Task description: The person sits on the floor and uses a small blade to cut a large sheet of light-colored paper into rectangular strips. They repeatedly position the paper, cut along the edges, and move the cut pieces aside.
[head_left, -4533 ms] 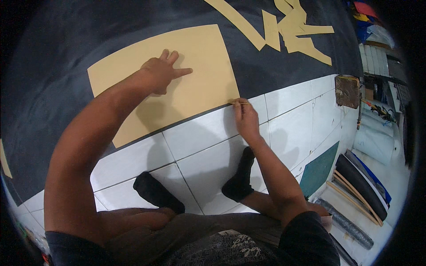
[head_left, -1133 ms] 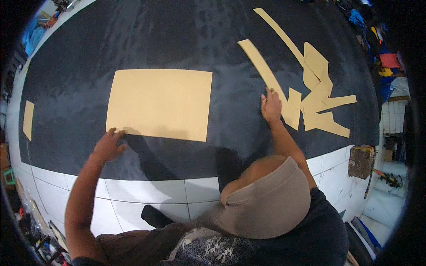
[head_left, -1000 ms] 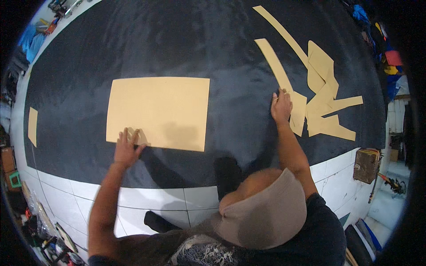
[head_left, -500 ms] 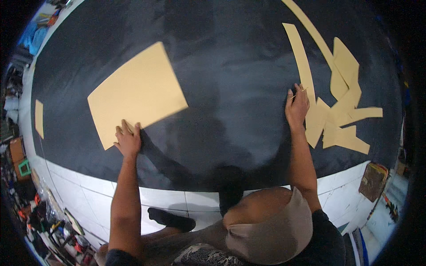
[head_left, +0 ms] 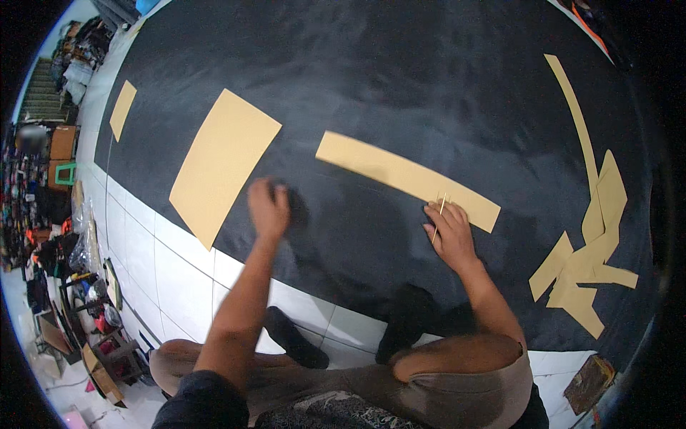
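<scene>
Black sheet (head_left: 357,236); right fingers (head_left: 459,213) hold stick (head_left: 444,201) over strip (head_left: 389,166).

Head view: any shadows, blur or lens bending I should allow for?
In the head view, a soft shadow lies beside the left hand on the black sheet; there too, faint pale sheen mottles that sheet, its edges bow, the picture's corners go black, and the long tan strip reads clearly.
</scene>
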Motion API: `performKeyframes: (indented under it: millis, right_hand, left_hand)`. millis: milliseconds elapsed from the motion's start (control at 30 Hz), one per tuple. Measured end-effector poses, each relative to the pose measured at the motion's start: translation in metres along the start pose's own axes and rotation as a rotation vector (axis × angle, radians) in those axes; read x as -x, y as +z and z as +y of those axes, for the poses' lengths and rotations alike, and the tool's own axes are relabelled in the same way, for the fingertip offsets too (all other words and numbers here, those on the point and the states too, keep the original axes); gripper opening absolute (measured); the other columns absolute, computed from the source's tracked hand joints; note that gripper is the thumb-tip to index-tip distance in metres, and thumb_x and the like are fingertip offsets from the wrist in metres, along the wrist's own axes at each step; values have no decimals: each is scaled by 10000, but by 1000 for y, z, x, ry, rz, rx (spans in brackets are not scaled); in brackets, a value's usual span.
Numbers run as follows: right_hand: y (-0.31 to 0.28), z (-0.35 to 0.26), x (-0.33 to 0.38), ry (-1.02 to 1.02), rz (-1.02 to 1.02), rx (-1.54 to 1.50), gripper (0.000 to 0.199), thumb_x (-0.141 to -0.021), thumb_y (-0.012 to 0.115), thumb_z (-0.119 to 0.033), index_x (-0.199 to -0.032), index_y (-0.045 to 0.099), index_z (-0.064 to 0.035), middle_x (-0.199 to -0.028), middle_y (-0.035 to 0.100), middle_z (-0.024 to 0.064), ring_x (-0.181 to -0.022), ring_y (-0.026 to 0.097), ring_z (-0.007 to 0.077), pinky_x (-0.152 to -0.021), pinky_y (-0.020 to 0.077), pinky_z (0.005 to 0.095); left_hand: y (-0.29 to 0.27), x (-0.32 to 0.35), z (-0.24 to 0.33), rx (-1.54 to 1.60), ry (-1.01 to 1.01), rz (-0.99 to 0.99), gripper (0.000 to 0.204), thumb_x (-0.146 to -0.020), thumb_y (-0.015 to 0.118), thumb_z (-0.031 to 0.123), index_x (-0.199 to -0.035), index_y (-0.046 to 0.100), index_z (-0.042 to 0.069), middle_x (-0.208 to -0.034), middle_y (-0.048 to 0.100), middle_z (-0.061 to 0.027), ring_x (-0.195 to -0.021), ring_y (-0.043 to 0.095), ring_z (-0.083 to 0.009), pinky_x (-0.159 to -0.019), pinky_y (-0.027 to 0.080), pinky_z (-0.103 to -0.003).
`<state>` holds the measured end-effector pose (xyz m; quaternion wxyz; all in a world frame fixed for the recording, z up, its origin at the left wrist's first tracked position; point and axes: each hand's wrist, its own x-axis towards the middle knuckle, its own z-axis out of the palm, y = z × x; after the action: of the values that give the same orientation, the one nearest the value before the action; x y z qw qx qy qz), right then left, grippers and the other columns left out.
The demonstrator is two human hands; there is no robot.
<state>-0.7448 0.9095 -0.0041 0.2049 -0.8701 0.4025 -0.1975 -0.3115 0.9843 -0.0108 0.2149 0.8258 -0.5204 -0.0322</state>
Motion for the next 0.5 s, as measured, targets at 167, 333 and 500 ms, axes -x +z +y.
performKeyframes:
  millis: [167, 333, 500]
  right_hand:
    - [-1, -11, 11, 5, -43, 6, 390, -878, 725, -82, -1254, 635, -34, -1296, 654, 143, -1273, 559, 353, -1107, 389, 502]
    - [22, -11, 14, -20, -27, 45, 393, -875, 735, -107, -1250, 632, -48, -1316, 643, 138, -1290, 554, 360, -1127, 386, 528]
    - [27, -10, 18, 12, -26, 47, 362, -886, 709, -60, -1240, 635, -37, -1355, 620, 154, -1322, 539, 362, -1149, 367, 536]
  left_hand:
    - [33, 24, 116, 217, 211, -174, 512, -929, 697, 258, -1359, 556, 17, -1485, 443, -276, -1389, 422, -475, -1163, 350, -538]
    - [68, 11, 123, 117, 258, -86, 547, -944, 683, 339, -1362, 549, 13, -1476, 434, -276, -1414, 395, -467, -1192, 306, -561]
    - [77, 8, 118, 138, 248, -57, 546, -934, 684, 348, -1334, 551, 1, -1427, 463, -266, -1414, 395, -445, -1200, 297, -554]
